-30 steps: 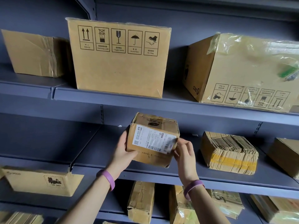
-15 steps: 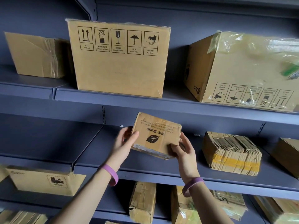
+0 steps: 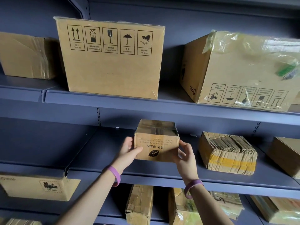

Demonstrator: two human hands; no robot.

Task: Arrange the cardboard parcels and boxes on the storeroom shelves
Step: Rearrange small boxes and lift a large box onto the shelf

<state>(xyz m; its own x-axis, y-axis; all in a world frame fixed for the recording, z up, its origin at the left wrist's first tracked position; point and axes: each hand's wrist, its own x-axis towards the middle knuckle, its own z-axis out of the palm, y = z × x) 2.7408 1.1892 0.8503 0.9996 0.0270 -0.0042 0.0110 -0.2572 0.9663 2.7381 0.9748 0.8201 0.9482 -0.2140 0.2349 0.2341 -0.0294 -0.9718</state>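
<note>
Over the middle shelf [image 3: 103,156], your left hand [image 3: 129,151] and right hand [image 3: 185,155] grip the small parcel [image 3: 156,143] by its two sides, behind the front lip. Bare blue-grey metal stretches to its left; a taped bundle [image 3: 227,153] sits near on the right. Your parcel is squat brown cardboard, dented, glossy tape on top, an upside-down leaf print facing you.

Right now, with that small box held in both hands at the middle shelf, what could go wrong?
1. The left hand and right hand hold the small box only by its sides, so it might slip.
2. Its print reads upside down; left this way, the contents may sit inverted.
3. Slid rightward, it could knock the taped bundle beside it on the middle shelf.
</note>
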